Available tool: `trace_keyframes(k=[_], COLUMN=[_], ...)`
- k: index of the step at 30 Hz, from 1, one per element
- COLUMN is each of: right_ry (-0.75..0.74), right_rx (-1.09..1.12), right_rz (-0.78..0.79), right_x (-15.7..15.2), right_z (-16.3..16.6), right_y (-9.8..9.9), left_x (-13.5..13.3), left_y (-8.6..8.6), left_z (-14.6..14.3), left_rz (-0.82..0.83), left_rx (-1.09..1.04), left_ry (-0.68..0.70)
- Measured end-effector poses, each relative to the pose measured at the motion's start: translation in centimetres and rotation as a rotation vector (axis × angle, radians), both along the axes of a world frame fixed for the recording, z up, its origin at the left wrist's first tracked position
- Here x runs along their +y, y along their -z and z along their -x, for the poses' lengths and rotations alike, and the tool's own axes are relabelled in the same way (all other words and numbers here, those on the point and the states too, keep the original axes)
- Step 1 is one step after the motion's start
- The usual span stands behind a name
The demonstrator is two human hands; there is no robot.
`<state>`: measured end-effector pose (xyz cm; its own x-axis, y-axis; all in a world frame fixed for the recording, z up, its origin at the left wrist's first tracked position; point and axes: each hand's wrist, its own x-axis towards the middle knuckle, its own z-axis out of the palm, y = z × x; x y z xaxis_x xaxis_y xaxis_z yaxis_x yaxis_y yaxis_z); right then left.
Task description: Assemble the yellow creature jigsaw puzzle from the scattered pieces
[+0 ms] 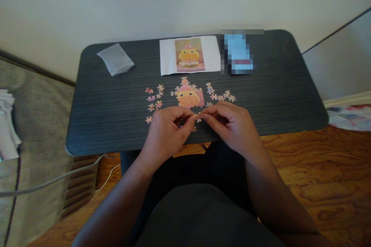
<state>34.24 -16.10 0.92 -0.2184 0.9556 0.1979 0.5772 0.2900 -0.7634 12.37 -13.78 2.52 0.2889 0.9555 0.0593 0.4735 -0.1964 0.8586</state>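
My left hand (pixel 171 127) and my right hand (pixel 232 123) meet just below a partly joined jigsaw puzzle (pixel 188 95) that shows a yellow character in a pink hat. Small puzzle pieces (pixel 198 116) are pinched between the fingertips of both hands; whether they are joined to each other is too small to tell. Loose puzzle pieces (pixel 151 98) lie to the left of the joined part, some partly behind my left hand. More loose pieces (pixel 227 94) lie to the right, above my right hand. One piece (pixel 194 128) rests on the table beneath my fingers.
A white sheet with the printed reference picture (pixel 189 54) lies at the back of the dark table (pixel 116 96). Right of it is a blurred blue object (pixel 239 54). A clear plastic bag (pixel 116 60) sits at the back left. A grey cable (pixel 58 179) runs at lower left.
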Motion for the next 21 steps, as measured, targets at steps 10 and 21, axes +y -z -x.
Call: trace_keyframes(k=[10,21], right_ry=[0.158,0.165], right_rx=[-0.162,-0.226], right_rz=[-0.142,-0.156], right_x=[-1.1,-1.0], right_z=[1.4,1.5], right_y=[0.5,0.7], left_x=[-0.8,-0.5], left_y=[0.4,0.7], left_z=[-1.4,-1.7], left_rz=[0.295,0.314], left_rx=[-0.189,-0.298], left_ry=[-0.215,-0.213])
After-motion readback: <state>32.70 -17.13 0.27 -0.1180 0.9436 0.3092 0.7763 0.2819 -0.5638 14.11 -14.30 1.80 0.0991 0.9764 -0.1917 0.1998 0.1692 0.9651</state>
